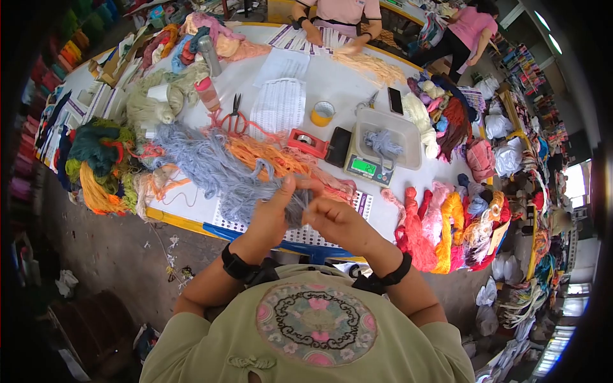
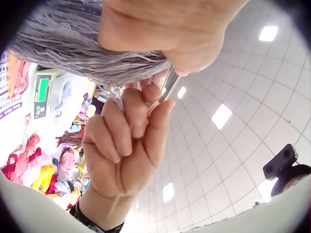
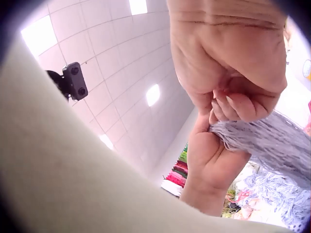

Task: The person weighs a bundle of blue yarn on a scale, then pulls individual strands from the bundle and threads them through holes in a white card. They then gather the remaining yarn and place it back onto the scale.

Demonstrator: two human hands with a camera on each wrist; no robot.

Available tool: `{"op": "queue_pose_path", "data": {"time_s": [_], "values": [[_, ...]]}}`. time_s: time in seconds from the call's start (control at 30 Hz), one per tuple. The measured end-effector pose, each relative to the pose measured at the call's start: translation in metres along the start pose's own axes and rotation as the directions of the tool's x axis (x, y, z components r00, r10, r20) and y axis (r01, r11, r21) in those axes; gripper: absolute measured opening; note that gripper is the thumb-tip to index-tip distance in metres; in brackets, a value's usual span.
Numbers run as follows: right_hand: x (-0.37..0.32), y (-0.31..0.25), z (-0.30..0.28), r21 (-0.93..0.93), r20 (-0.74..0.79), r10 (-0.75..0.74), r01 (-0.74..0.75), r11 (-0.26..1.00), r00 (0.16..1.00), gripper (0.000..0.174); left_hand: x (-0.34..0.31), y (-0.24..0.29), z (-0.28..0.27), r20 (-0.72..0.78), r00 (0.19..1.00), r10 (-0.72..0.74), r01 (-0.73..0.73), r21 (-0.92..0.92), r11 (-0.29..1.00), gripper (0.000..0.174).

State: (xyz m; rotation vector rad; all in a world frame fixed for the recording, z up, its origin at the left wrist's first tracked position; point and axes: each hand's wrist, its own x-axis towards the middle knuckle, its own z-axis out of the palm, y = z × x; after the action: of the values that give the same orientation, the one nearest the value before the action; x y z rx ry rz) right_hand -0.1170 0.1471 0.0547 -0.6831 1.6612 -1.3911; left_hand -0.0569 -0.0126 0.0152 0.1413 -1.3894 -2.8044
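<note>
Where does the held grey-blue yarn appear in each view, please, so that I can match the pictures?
Head: the grey-blue yarn is just below centre, between the hands.
Left wrist: upper left, running in under the near hand.
Right wrist: right side, spreading from the hands towards the right edge.
Shared landmark: the left hand, against the yarn in all three.

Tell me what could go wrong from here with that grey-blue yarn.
Loose strands hang off the bundle in the left hand, so if the grip slackens they could slip out and tangle.

The bundle is right by the blue-grey pile and orange yarn, so its ends might snag or mix with them.

The scissors lie beside the yarn; dragging strands could catch on them.
</note>
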Motion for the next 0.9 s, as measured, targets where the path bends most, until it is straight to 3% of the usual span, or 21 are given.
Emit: {"op": "queue_pose_path", "data": {"time_s": [0.07, 0.1, 0.17, 0.2, 0.27, 0.3, 0.37, 0.4, 0.47, 0.5, 0.63, 0.67, 0.73, 0.8, 0.87, 0.9], "values": [[-0.005, -0.012, -0.008, -0.013, 0.053, 0.009, -0.009, 1.0, 0.999, 0.017, -0.001, 0.0, -0.008, -0.115, 0.992, -0.06, 0.051, -0.075, 0.996, 0.052], [-0.009, -0.016, -0.015, 0.067, 0.021, 0.012, -0.013, 0.998, 1.0, 0.018, -0.004, 0.003, -0.012, -0.113, 0.992, -0.062, 0.053, -0.077, 0.996, 0.052], [-0.014, -0.017, -0.038, 0.275, 0.032, 0.019, -0.027, 0.961, 0.999, 0.016, -0.013, 0.012, -0.024, -0.053, 0.971, -0.234, 0.224, -0.145, 0.964, 0.052], [-0.018, -0.02, -0.047, 0.275, 0.029, 0.022, -0.029, 0.961, 0.999, 0.016, -0.016, 0.014, -0.03, -0.05, 0.97, -0.237, 0.228, -0.146, 0.963, 0.052], [-0.024, -0.033, -0.062, 0.504, -0.096, -0.126, 0.158, 0.849, 0.987, 0.017, -0.023, 0.017, -0.042, -0.14, 0.961, -0.238, 0.213, -0.172, 0.962, 0.05], [-0.025, -0.038, -0.069, 0.502, -0.1, -0.124, 0.158, 0.85, 0.987, 0.017, -0.027, 0.017, -0.052, -0.136, 0.961, -0.24, 0.215, -0.174, 0.961, 0.05], [-0.027, -0.049, -0.084, 0.593, -0.287, -0.179, 0.321, 0.738, 0.941, 0.019, -0.034, 0.015, -0.074, -0.241, 0.951, -0.192, 0.142, -0.213, 0.967, 0.05], [-0.027, -0.055, -0.094, 0.59, -0.293, -0.175, 0.322, 0.74, 0.94, 0.019, -0.037, 0.016, -0.081, -0.234, 0.952, -0.197, 0.146, -0.216, 0.965, 0.05], [-0.027, -0.066, -0.114, 0.557, -0.284, -0.281, 0.396, 0.73, 0.917, 0.023, -0.045, 0.022, -0.096, -0.403, 0.902, -0.153, 0.037, -0.28, 0.959, 0.045], [-0.028, -0.072, -0.124, 0.554, -0.29, -0.279, 0.398, 0.731, 0.916, 0.023, -0.05, 0.024, -0.109, -0.397, 0.904, -0.157, 0.043, -0.283, 0.958, 0.045], [-0.028, -0.091, -0.168, 0.502, -0.427, -0.267, 0.473, 0.724, 0.864, 0.021, -0.076, 0.024, -0.169, -0.605, 0.795, -0.044, -0.202, -0.332, 0.922, 0.035], [-0.026, -0.098, -0.18, 0.513, -0.481, -0.242, 0.495, 0.701, 0.842, 0.02, -0.083, 0.024, -0.178, -0.6, 0.798, -0.05, -0.196, -0.337, 0.921, 0.035], [-0.019, -0.108, -0.217, 0.539, -0.453, -0.278, 0.509, 0.671, 0.847, 0.017, -0.099, 0.026, -0.191, -0.667, 0.745, -0.004, -0.255, -0.29, 0.923, 0.033], [-0.009, -0.119, -0.252, 0.497, -0.538, -0.269, 0.558, 0.664, 0.799, 0.015, -0.116, 0.029, -0.205, -0.706, 0.708, 0.018, -0.267, -0.244, 0.932, 0.031], [-0.001, -0.129, -0.293, 0.332, -0.639, -0.357, 0.663, 0.671, 0.681, 0.014, -0.134, 0.034, -0.219, -0.744, 0.667, 0.044, -0.281, -0.196, 0.939, 0.03], [0.0, -0.135, -0.312, 0.329, -0.641, -0.354, 0.661, 0.674, 0.681, 0.014, -0.143, 0.038, -0.227, -0.754, 0.65, 0.098, -0.329, -0.163, 0.93, 0.029]]}}
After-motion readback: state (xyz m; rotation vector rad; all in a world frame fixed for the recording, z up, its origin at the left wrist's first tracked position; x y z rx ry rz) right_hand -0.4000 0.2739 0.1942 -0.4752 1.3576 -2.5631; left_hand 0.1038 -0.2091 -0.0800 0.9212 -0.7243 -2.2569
